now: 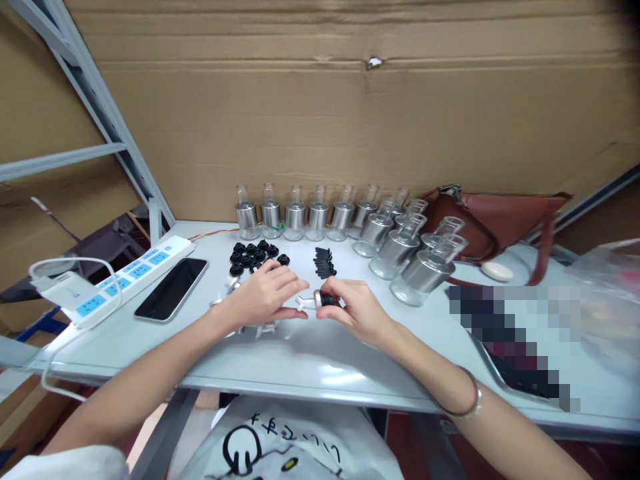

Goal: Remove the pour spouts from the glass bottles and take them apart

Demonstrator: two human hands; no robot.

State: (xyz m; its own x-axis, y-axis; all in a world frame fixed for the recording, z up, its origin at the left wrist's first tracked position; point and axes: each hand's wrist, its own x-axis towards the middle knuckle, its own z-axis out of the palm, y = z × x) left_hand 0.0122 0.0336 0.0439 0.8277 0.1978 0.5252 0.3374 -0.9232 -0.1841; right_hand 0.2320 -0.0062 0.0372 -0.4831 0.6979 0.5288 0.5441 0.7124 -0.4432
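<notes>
My right hand pinches a bottle pour spout, with a silvery spout and collar and a black stopper end, above the middle of the table. The spout's tip points left, towards my left hand. That hand's fingers are stretched out and its thumb is apart from them; nothing shows in its grasp. Under and beside it lie several silvery spout pieces, partly hidden by the hand and wrist. Just behind it is a cluster of black stoppers. Small black tubes lie in a row beyond the held spout.
Several glass bottles with metal sleeves stand along the back and right. A phone and a white power strip lie left. To the right are a brown bag, a white oval object and a blurred-out device.
</notes>
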